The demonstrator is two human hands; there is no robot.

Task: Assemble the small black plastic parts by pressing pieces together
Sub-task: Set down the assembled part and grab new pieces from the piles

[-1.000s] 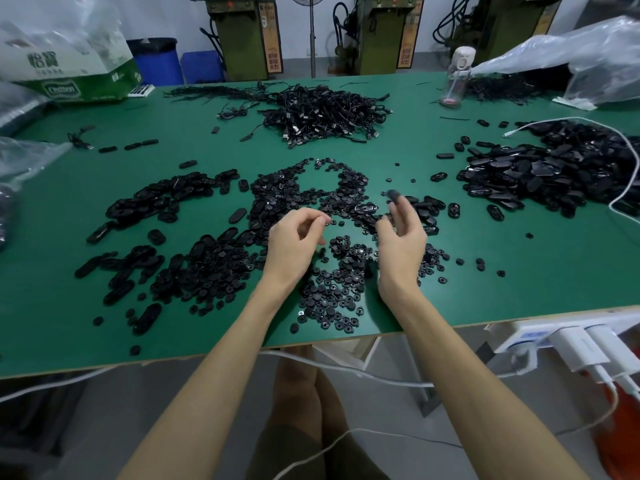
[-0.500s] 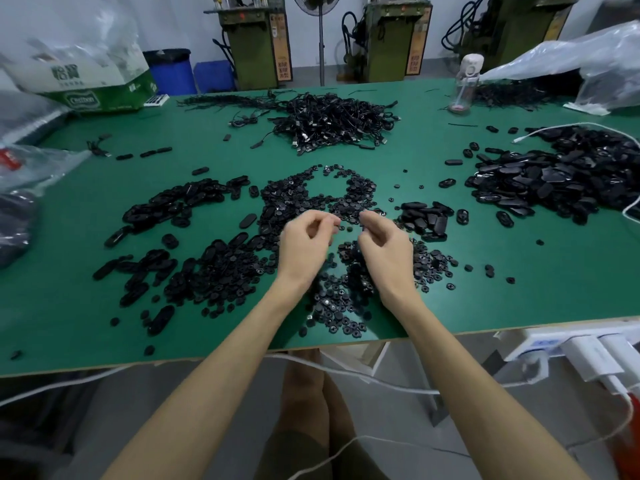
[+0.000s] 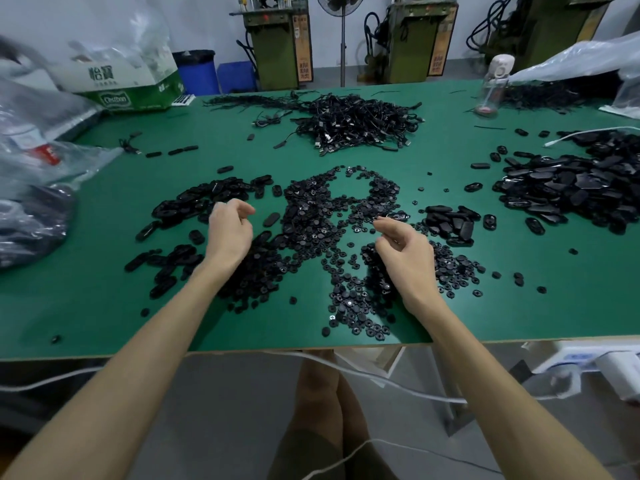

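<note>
Black plastic discs (image 3: 322,216), small, round and holed, lie in a loose heap at the middle of the green bench (image 3: 104,306), trailing to its near edge. One lone oval (image 3: 271,219) lies flat just left of the heap, its long axis slanting toward the far right corner. More matt ovals (image 3: 204,202) are scattered toward the left edge, pointing every way. The left hand (image 3: 230,230) hovers over them, fingers loosely curled, thumb apart, with nothing visible between them. The right hand (image 3: 407,251) hangs over the near right of the discs, forefinger pointing left, the other fingers curled toward the thumb; whether it pinches a piece cannot be told. A small stack (image 3: 450,220) of ovals lies just right of the discs, and glossy shells (image 3: 571,188) are piled near the right edge. Tangled cables (image 3: 353,123) are heaped toward the far edge. Clear crinkled bags (image 3: 34,168) sit at the left edge, a green-and-white box (image 3: 131,88) at the far left corner, and a clear bottle (image 3: 491,88) toward the far right corner.
</note>
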